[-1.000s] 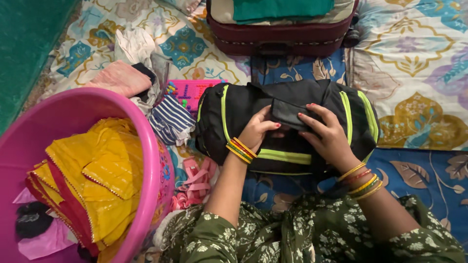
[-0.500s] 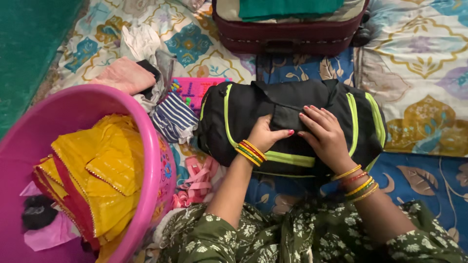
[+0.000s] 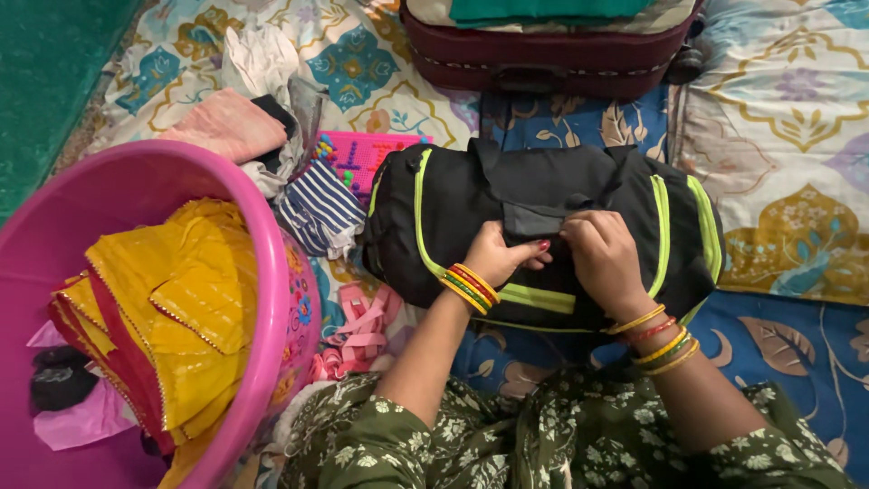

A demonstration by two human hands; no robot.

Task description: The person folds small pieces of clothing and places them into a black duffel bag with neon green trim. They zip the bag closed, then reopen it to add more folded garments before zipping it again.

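Two hands on a black duffel bag point(image 3: 543, 231)

The left hand point(image 3: 496, 255) and right hand point(image 3: 602, 255) pinch its handle wrap point(image 3: 534, 217); a pink tub point(image 3: 262, 263) sits left.

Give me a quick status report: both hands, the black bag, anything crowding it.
Left hand and right hand both grip the handle wrap on the black duffel bag. Bag lies on its side on the bedsheet. Striped cloth touches its left end.

No boxes, packets or wrappers anywhere here. No labels or signs to see either. No screens on the floor.
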